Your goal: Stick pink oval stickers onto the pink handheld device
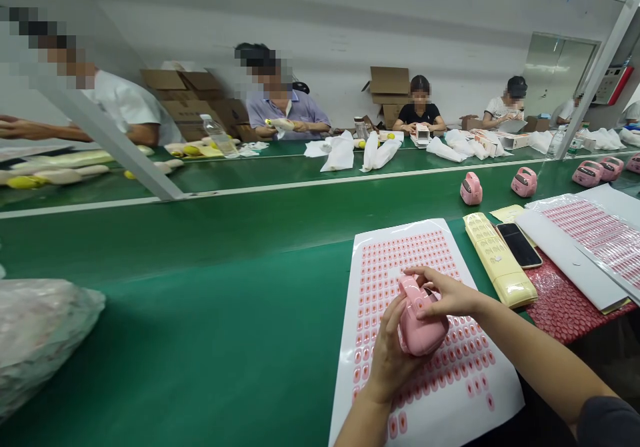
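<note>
Seeing a plastic bag [45, 340] at far left, cut off by the edge, with contents too blurred to name. Then, over a sticker sheet [450, 410] running out of view at the bottom, gripping a pink case [425, 336] between both hands: with the left hand [387, 354], wrapping and hiding its left side; with the right hand [445, 292], pressing fingertips to handle and body, partly covering the dark panel. Pointing the handle up and slightly left, the panel right; running the long axis roughly away from the body, foreshortened, making the exact angle hard to tell. Farther right, seeing a cream bundle [500, 264], a phone [520, 246], red bubble wrap [555, 300] partly hidden under sheets [570, 260], and more pink cases [525, 182], losing the last at the edge.
</note>
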Motion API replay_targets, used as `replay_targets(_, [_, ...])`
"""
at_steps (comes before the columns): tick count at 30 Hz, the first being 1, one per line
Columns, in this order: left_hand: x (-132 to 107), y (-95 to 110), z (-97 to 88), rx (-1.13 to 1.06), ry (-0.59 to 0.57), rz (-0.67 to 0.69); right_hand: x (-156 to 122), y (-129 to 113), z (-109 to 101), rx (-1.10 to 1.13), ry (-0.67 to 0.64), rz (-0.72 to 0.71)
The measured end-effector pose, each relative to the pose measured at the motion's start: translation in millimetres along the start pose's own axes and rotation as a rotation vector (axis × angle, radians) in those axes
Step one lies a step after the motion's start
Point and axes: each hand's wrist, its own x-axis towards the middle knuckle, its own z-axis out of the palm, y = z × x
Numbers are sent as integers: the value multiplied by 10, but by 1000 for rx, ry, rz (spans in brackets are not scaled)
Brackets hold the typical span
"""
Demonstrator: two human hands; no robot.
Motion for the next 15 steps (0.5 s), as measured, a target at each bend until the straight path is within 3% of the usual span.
replay_targets(5, [-19,-12,11,5,15,56,1,-26,50,232,30,76])
replay_targets(12, [-6,-6,24,-9,11,58,76,-55,272,191,344,9])
replay_targets(15, [-21,-3,26,-20,18,12,179,1,227,231,371,74])
